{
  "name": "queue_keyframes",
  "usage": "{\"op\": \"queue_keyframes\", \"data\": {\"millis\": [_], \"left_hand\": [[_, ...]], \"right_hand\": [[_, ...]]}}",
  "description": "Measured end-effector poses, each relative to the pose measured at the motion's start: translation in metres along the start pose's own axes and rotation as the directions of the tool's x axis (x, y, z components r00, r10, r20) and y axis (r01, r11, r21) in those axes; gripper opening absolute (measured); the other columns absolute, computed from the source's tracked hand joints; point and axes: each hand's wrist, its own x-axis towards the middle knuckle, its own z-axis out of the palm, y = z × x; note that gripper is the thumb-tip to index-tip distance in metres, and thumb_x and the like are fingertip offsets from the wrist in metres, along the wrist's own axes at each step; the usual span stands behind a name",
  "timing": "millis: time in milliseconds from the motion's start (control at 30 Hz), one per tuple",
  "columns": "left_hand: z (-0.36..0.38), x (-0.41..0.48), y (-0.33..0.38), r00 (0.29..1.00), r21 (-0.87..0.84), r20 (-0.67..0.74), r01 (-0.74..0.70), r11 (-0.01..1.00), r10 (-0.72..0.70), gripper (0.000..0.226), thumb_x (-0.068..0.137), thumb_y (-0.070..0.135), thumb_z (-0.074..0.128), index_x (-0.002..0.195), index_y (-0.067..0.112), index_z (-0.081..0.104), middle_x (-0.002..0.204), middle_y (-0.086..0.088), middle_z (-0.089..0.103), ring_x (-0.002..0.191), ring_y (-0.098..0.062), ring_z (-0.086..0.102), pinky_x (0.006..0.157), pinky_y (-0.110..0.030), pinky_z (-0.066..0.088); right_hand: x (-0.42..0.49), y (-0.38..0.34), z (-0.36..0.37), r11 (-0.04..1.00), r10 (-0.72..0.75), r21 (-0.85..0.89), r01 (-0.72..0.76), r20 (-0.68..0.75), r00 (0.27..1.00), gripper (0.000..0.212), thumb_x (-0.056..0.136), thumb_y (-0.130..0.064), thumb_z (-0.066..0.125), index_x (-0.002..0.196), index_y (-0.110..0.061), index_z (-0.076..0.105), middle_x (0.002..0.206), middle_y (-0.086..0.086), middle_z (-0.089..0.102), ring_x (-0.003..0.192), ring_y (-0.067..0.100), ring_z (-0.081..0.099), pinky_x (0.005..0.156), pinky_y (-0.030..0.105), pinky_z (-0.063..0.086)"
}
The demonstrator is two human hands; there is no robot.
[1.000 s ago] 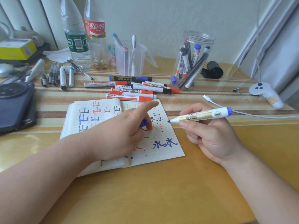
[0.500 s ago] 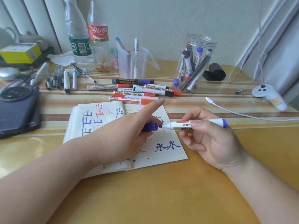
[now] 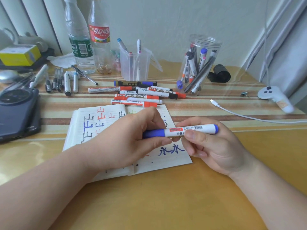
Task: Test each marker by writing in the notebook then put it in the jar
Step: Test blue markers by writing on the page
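Yellow desk (image 3: 166, 205), striped cloth (image 3: 199, 112), white wall (image 3: 166, 22); L hand (image 3: 126, 143) & R hand (image 3: 216, 150) fingers grip blue marker (image 3: 191, 130)

Blue cap (image 3: 153, 133) now over marker (image 3: 191, 129) tip, prev. separate in L grip (image 3: 129, 140) w/ tip bare

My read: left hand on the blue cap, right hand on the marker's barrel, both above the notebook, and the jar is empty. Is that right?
No, the jar is not empty: the head view shows several markers standing in it. The rest holds: left hand on the blue cap, right hand on the marker, above the notebook.
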Motion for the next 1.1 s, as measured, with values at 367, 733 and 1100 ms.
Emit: {"op": "queue_keyframes", "data": {"millis": [367, 733, 1100], "left_hand": [[0.008, 0.001, 0.002, 0.995, 0.059, -0.1, -0.014, 0.998, 0.02, 0.043, 0.1, 0.054, 0.04, 0.074, 0.02, 0.052, 0.06, -0.006, 0.05, 0.053, -0.021, 0.047, 0.051, -0.035, 0.044], [0.014, 0.001, 0.011, 0.974, 0.14, -0.217, -0.04, 0.989, 0.07, 0.041, 0.102, 0.038, 0.048, 0.065, 0.019, 0.046, 0.053, -0.001, 0.043, 0.05, -0.015, 0.038, 0.048, -0.023, 0.033], [0.004, 0.013, -0.007, 0.926, 0.249, -0.369, 0.018, 0.968, 0.077, 0.016, 0.097, 0.039, 0.055, 0.099, 0.025, 0.064, 0.084, 0.014, 0.052, 0.071, -0.009, 0.054, 0.064, -0.013, 0.038]], "right_hand": [[-0.001, 0.003, 0.011, 0.994, -0.006, -0.112, 0.003, -0.026, 1.0, 0.02, 0.08, -0.024, 0.077, 0.077, -0.021, 0.057, 0.051, -0.004, 0.043, 0.043, 0.013, 0.03, 0.045, 0.022, 0.027], [0.001, 0.002, 0.012, 0.999, -0.02, -0.04, 0.021, 0.016, 1.0, 0.023, 0.079, -0.021, 0.075, 0.083, -0.015, 0.053, 0.054, 0.002, 0.034, 0.046, 0.014, 0.024, 0.047, 0.029, 0.019], [0.042, -0.026, 0.034, 0.968, -0.247, -0.106, 0.228, -0.225, 0.943, 0.017, 0.09, -0.021, 0.063, 0.102, -0.009, 0.064, 0.082, 0.012, 0.055, 0.068, 0.019, 0.053, 0.054, 0.029, 0.043]]}}
